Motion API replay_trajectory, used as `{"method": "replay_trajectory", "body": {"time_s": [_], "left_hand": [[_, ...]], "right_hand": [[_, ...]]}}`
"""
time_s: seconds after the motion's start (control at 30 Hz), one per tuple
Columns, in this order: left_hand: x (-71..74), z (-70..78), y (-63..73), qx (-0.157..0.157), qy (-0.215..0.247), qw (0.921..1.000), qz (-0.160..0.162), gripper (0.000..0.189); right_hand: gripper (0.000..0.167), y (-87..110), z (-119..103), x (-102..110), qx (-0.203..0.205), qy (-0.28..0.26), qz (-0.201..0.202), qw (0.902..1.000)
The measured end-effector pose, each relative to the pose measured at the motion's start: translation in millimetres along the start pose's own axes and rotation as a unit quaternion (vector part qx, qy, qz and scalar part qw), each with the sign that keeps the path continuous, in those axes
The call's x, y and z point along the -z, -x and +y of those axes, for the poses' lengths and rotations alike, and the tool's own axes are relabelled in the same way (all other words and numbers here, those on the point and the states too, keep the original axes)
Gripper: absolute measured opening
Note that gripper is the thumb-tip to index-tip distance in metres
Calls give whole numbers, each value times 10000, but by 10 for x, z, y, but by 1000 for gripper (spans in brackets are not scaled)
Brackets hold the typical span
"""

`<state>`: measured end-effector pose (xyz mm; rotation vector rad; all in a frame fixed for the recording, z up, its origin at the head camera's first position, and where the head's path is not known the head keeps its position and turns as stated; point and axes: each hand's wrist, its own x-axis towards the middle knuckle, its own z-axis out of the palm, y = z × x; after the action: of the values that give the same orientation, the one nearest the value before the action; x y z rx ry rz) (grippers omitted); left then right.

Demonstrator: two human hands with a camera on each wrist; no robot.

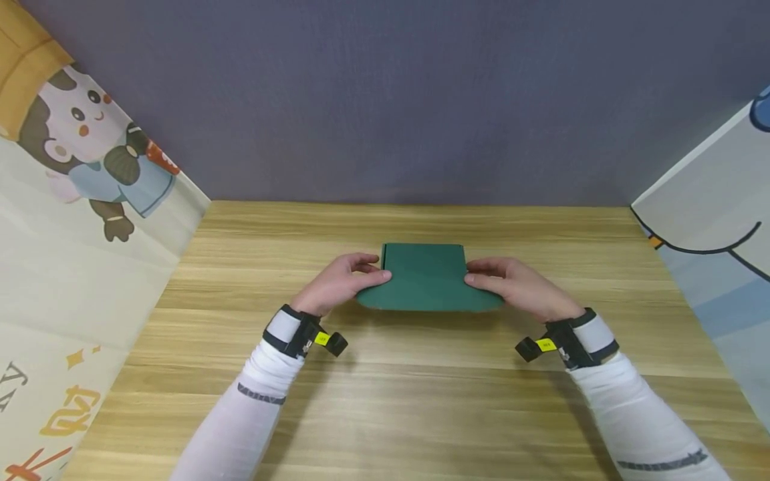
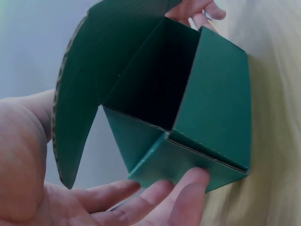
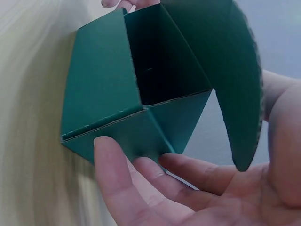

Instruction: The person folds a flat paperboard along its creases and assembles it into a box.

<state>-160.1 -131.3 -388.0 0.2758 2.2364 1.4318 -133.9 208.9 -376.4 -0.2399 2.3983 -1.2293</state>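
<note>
A green cardboard box [image 1: 424, 267] is held between both hands above the table, its lid tilted up at the near side. The left hand [image 1: 339, 282] grips its left end, thumb on the lid and fingers along the end wall. At the right end, the right hand [image 1: 520, 286] holds it the same way. In the left wrist view, the lid's curved flap [image 2: 75, 108] stands away from the opening, and the inside [image 2: 157, 84] is dark. The right wrist view shows fingertips against the end wall [image 3: 136, 134] below the flap [image 3: 240, 94].
The wood-grain table [image 1: 421, 401] spreads around the box. A dark grey-blue panel [image 1: 415, 100] rises behind it. Printed cartoon sheets flank the table at left [image 1: 72, 280] and right [image 1: 716, 234].
</note>
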Motion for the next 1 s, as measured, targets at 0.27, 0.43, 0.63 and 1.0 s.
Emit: {"method": "replay_trajectory", "body": {"time_s": [0.27,0.43,0.63,1.0], "left_hand": [[-57,-66,10,-31,-212,9998,7,70],[-86,-99,13,-3,-208,9998,7,70],[-123,-133,5,11,-139,9999,62,70],[-179,-186,-1,-13,-232,9992,324,67]], "right_hand": [[69,-2,53,-77,100,133,61,9998],[70,-12,84,-119,134,169,164,9996],[72,-15,97,-172,97,187,310,9993],[71,-21,133,-251,78,152,507,9986]]}}
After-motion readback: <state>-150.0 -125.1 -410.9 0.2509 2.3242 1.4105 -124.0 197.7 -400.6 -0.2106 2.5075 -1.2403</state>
